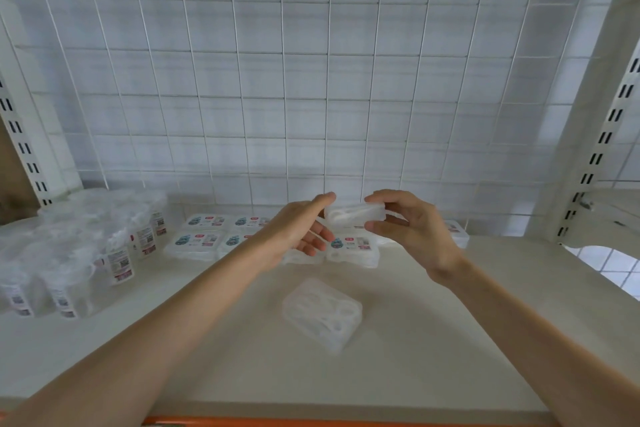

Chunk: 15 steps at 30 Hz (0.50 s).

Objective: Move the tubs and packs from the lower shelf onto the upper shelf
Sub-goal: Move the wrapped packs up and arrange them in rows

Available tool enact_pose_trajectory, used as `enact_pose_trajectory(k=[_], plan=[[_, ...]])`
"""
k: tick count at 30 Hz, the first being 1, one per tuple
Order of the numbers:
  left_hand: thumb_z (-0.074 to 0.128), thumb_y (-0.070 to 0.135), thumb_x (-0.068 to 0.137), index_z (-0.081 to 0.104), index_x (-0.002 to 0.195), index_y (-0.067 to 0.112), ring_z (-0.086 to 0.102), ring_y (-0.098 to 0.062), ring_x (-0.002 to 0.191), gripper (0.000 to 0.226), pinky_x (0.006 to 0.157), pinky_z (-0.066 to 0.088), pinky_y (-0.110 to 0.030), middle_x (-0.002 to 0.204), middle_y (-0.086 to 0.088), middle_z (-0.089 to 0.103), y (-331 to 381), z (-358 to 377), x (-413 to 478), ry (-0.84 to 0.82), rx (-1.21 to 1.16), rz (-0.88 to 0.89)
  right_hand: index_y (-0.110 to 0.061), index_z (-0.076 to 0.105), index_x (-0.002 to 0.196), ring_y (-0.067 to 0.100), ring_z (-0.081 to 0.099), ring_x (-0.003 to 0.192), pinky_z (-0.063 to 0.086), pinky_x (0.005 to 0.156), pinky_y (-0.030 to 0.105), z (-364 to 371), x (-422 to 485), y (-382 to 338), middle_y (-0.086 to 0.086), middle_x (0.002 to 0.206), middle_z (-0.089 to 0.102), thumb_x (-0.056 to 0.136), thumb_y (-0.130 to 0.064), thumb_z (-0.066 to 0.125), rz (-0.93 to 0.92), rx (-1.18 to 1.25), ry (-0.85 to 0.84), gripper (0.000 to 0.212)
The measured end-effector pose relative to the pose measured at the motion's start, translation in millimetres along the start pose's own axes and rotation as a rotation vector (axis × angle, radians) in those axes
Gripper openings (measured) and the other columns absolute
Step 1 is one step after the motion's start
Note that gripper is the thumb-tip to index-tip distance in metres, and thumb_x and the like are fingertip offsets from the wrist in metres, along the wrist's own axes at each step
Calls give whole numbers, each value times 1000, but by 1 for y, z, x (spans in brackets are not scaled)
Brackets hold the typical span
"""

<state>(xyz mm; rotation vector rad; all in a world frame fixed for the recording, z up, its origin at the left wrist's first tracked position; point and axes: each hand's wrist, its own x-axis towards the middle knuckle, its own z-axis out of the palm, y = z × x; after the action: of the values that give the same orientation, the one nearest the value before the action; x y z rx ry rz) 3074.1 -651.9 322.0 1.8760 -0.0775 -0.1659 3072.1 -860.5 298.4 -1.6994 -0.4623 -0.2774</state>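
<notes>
White shelf (450, 288), wire-grid back. Right hand (415, 232) pinches clear pack (356, 213) above 12 o'clock row (214, 232), likely aligning it; left hand (298, 232) relaxed, thumb near its end.

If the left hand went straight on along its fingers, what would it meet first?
Probably the clear pack that the right hand pinches; the left hand is nearly touching it, depth unclear.

One clear pack (355, 213) is held above the labelled packs (204, 236) — a second pack (322, 314) lies askew in front; wrapped tubs (86, 243) stand left.
</notes>
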Motion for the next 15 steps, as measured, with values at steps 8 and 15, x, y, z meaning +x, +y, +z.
enact_pose_trajectory(k=[8, 15], plan=[[71, 15, 89, 61, 120, 14, 70, -18, 80, 32, 73, 58, -27, 96, -8, 73, -6, -3, 5, 27, -201, 155, -21, 67, 113, 14, 68, 103, 53, 86, 26, -1, 2, 0, -7, 112, 71, 84, 1, 71, 121, 113, -36, 37], [68, 17, 92, 61, 124, 24, 67, -8, 81, 34, 77, 52, -26, 104, -2, 74, -7, -1, 4, -13, -80, 206, -20, 56, 127, 21, 67, 97, 51, 79, 32, -2, 5, -2, 6, 110, 70, 93, -23, 64, 306, 208, 60, 35]])
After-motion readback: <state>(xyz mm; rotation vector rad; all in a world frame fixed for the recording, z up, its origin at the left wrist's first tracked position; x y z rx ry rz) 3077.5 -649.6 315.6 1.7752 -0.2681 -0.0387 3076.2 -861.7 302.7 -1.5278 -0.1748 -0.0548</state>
